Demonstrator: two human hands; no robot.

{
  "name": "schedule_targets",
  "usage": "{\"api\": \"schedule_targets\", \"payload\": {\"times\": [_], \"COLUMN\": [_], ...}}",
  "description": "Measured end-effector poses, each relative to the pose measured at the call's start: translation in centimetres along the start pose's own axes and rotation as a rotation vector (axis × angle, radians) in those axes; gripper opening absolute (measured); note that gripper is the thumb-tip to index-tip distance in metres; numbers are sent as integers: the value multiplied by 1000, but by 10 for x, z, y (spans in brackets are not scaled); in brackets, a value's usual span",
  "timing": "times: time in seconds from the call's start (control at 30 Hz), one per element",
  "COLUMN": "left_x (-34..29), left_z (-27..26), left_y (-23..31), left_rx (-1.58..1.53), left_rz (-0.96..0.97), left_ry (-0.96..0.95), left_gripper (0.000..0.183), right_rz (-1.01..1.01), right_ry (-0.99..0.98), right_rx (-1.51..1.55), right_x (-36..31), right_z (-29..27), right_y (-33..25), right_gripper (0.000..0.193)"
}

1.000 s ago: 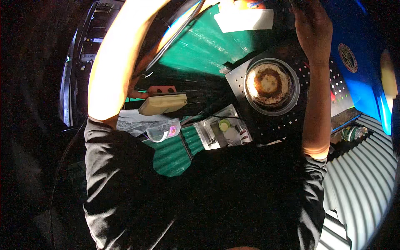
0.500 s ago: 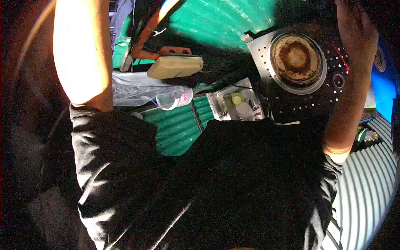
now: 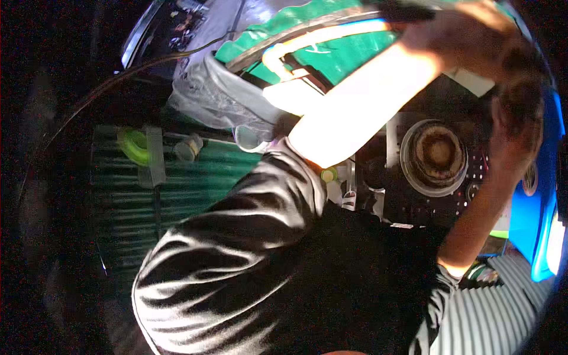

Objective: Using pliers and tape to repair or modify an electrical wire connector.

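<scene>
My left arm reaches across to the upper right, brightly lit at the forearm. My left hand (image 3: 464, 44) is smeared by motion and close to my right hand (image 3: 515, 127) at the far right. The right hand is dim and blurred, its fingers hard to make out. Whether either hand holds anything cannot be told. A dark shape blurs past the far side of the left hand. Nearer to me than the left hand and left of the right forearm is a round metal pan (image 3: 435, 157) with a brown ring inside, on a dark perforated surface (image 3: 420, 207).
A clear plastic bag (image 3: 216, 97) and a clear cup (image 3: 249, 139) are left of my forearm. Green corrugated sheeting (image 3: 189, 183) with a bright green ring (image 3: 135, 147) lies further left. A blue panel (image 3: 535, 219) stands at the right, above grey corrugated sheet (image 3: 491, 313).
My left arm has swung from the upper left across to the upper right, bringing that hand close to the right one. The view has shifted, showing more of the green sheeting.
</scene>
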State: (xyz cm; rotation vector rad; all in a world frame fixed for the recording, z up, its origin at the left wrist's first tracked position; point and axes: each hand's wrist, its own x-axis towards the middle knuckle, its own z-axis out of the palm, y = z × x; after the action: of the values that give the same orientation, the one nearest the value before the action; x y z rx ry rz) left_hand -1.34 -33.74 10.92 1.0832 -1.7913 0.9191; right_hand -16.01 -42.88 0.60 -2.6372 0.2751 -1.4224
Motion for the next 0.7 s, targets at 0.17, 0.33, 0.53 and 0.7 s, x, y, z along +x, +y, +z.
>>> {"api": "schedule_targets", "payload": {"times": [0.17,0.33,0.53,0.7], "left_x": [-18,1,20,35], "left_z": [-15,-59,-37,-46], "left_y": [0,-9,-7,-31], "left_rx": [-14,27,-466,-382], "left_rz": [-476,-603,-1171,-957], "left_ry": [-839,-987,-842,-1075], "left_gripper": [36,20,24,20], "right_rz": [89,346,728,703], "right_ry": [-25,165,440,408], "right_rx": [-89,440,1827,1861], "right_x": [-9,7,22,35], "right_z": [14,41,29,13], "right_y": [-16,-16,4,-22], "right_gripper": [23,15,16,21]}}
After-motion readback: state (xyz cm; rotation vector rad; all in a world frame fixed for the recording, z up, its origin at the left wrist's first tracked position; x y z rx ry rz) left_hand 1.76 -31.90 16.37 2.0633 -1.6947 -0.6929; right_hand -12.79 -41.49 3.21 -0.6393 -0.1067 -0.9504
